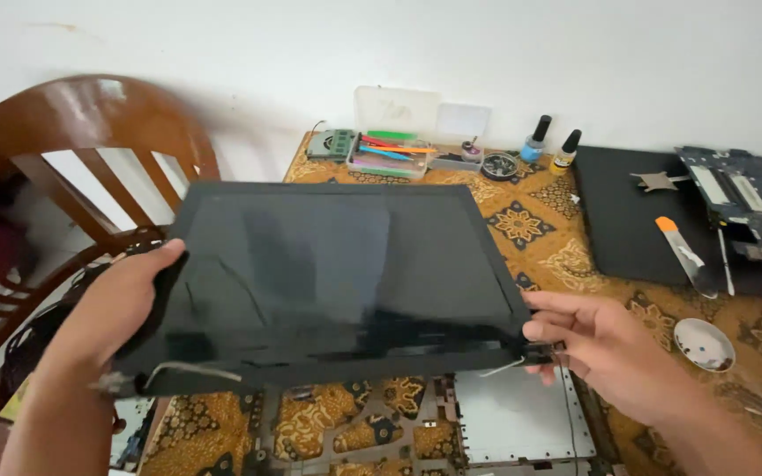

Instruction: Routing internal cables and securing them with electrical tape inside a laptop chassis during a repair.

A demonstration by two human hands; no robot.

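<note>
The left hand [121, 304] clasps the near-left edge of the laptop screen panel [328, 273], thumb on top; the right hand [606, 339] pinches its near-right corner with closed fingers [553, 330]. The panel hangs level above the patterned worktop [540, 238], toolbox [390, 154] beyond.

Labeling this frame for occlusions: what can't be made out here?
Head view only:
- Left hand fingers: hidden behind the screen panel it grips.
- Laptop frame under the panel: mostly covered by it, cut off by the bottom edge.
- Circuit board: cut off by the right edge.
- Small dish contents: too small to tell.
- Chair: motion-blurred.
- Right hand fingertips: the panel corner partly hides them.
</note>
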